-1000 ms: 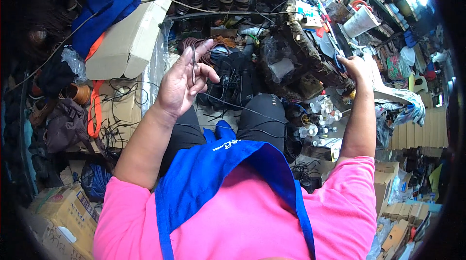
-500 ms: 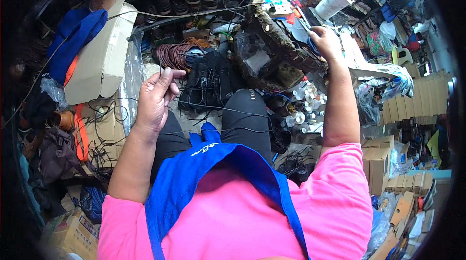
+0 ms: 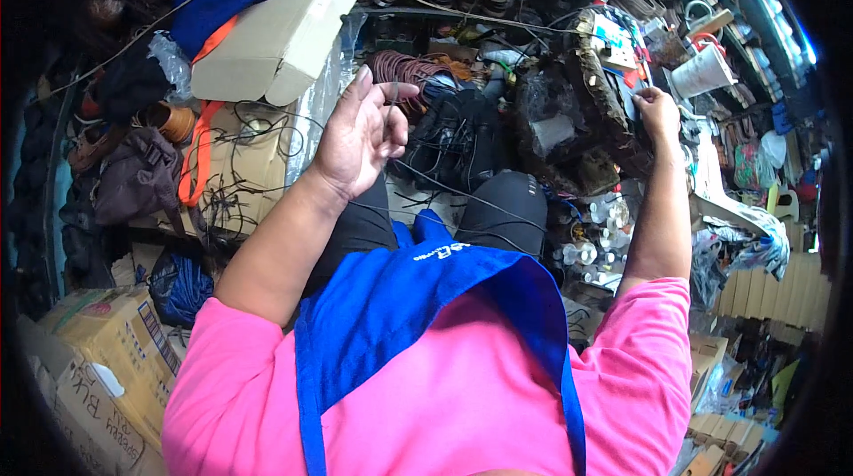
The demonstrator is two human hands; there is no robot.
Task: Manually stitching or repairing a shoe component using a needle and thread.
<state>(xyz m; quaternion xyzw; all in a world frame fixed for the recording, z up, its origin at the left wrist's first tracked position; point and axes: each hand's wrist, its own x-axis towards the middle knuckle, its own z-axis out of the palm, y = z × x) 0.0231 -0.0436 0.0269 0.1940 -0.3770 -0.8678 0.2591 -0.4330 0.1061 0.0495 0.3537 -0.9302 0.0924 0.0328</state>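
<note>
My left hand (image 3: pixel 362 138) is raised above my left knee, palm turned inward. Its thumb and index finger are spread apart and the other fingers are loosely bent. A thin black cord (image 3: pixel 394 101) passes by its fingers, and more of it trails across my lap. Out to the right, my right hand (image 3: pixel 659 112) is closed in a pinch at the edge of a rough, worn block (image 3: pixel 593 76). What lies between those fingertips is too small to tell. A blue apron (image 3: pixel 418 289) covers my lap.
Black shoes (image 3: pixel 458 134) and a coil of brown cord (image 3: pixel 404 72) lie beyond my knees. A cardboard box (image 3: pixel 284 27) and tangled black cords (image 3: pixel 244 129) are to the left. Small bottles (image 3: pixel 582 252) stand below the block, and a white cup (image 3: pixel 702 74) beyond it.
My view has swung left, so the surroundings sit farther right. The left hand's thumb and fingers have gone from a pinch to spread apart. The right hand is still pinched near the block.
</note>
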